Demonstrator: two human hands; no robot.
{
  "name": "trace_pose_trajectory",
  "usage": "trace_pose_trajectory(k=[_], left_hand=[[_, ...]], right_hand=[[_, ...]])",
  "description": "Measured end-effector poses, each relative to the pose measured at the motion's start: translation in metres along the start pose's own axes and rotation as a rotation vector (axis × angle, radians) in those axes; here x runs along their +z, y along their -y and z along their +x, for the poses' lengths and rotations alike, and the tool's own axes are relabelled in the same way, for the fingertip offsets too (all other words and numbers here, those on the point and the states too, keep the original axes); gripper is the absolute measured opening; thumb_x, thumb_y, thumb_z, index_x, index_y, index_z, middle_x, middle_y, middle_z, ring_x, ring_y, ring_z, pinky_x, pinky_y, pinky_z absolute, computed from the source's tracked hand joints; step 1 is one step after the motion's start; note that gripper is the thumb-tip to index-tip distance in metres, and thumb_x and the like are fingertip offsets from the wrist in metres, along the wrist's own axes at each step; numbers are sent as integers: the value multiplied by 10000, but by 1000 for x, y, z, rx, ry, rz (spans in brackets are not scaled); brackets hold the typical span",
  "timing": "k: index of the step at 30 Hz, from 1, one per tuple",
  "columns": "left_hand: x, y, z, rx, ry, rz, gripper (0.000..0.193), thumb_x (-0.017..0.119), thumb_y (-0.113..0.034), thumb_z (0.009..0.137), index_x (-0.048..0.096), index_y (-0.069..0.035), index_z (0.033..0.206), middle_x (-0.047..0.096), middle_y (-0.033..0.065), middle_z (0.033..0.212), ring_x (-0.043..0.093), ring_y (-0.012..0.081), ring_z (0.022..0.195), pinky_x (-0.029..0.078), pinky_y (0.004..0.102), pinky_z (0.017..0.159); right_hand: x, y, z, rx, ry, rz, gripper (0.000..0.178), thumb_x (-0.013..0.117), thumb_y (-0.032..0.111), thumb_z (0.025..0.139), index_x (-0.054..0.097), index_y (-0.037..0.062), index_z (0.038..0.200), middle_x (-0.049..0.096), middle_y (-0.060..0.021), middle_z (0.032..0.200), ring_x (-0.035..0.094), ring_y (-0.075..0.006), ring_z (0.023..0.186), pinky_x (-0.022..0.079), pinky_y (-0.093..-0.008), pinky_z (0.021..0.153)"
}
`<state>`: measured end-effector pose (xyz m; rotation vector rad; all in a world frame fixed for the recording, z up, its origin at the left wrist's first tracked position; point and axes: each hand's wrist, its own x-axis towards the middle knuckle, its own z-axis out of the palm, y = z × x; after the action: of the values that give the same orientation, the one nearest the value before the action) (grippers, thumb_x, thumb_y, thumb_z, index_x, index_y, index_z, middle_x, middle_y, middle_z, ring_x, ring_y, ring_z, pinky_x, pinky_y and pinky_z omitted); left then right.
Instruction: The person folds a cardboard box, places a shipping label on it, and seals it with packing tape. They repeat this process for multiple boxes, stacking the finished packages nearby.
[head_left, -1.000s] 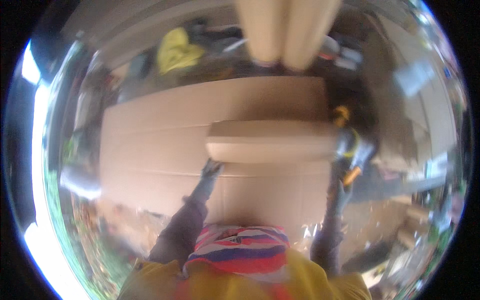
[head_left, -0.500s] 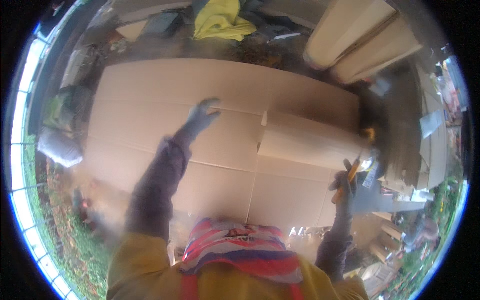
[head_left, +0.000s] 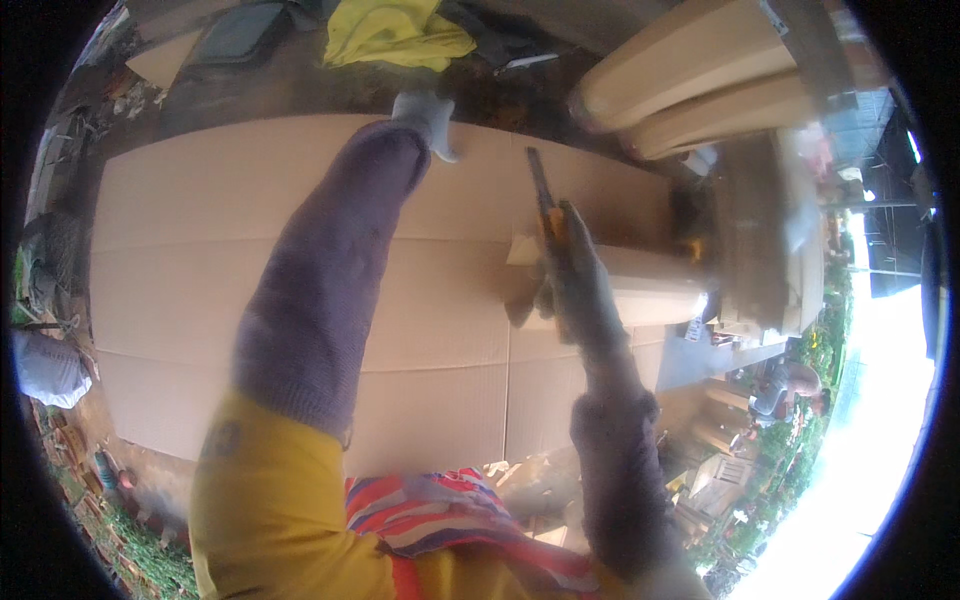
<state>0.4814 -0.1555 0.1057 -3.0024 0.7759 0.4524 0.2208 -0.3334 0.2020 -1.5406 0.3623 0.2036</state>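
Observation:
A large brown cardboard sheet (head_left: 190, 290), creased in panels, lies flat in front of me. My left hand (head_left: 425, 115), in a pale grey glove, reaches over its far edge with thumb and fingers apart; blur hides whether it touches the board. In a dark glove, my right hand (head_left: 580, 280) is closed around a knife (head_left: 541, 180) with an orange handle and a long dark blade pointing away from me. That hand hovers by the raised cardboard flap (head_left: 650, 280) right of the middle. Its fingertips are partly hidden.
Tall cardboard rolls or folded bundles (head_left: 690, 65) lean at the far right, near stacked cardboard (head_left: 770, 240). A yellow cloth (head_left: 395, 35) lies beyond the sheet. A grey-white bag (head_left: 48, 368) sits at the left edge. Wood pieces (head_left: 715, 415) are at the lower right.
My left hand has moved farther away, to the sheet's far edge. My right hand has swung left and away from me with the knife, over the flap. The view has turned right.

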Motion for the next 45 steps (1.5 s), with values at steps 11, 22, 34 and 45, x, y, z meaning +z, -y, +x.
trace_pose_trajectory(k=[11, 22, 34, 45], left_hand=[[15, 10, 25, 68, 124, -395, 620, 783, -511, 713, 665, -100, 1162, 668, 105, 1184, 621, 317, 1119, 506, 453, 909], [30, 4, 20, -10, -78, -522, 348, 790, -424, 722, 727, -164, 946, 709, 91, 987, 664, 300, 981, 523, 421, 833], [11, 2, 8, 2, -266, -554, 341, 785, -423, 735, 718, -175, 960, 708, 79, 1016, 659, 294, 986, 527, 435, 838], [26, 27, 51, 254, -370, -756, 259, 753, -274, 766, 601, -139, 605, 581, 49, 573, 545, 196, 527, 448, 350, 549]], right_hand=[[22, -43, 134, -227, -82, -1143, 522, 475, 203, 988, 343, 208, 1493, 658, -248, 955, 648, -418, 839, 504, -480, 738], [49, -22, 183, -40, 32, -1205, 420, 441, 190, 980, 444, 161, 1399, 657, -272, 932, 656, -419, 813, 506, -496, 726], [29, -61, 48, 313, 155, -942, 448, 415, 173, 987, 410, 194, 1435, 653, -241, 856, 640, -312, 584, 520, -436, 542], [14, -131, -278, 323, 462, -1197, 591, 515, 154, 911, 340, 162, 1474, 652, -146, 681, 652, -337, 604, 512, -470, 580]])
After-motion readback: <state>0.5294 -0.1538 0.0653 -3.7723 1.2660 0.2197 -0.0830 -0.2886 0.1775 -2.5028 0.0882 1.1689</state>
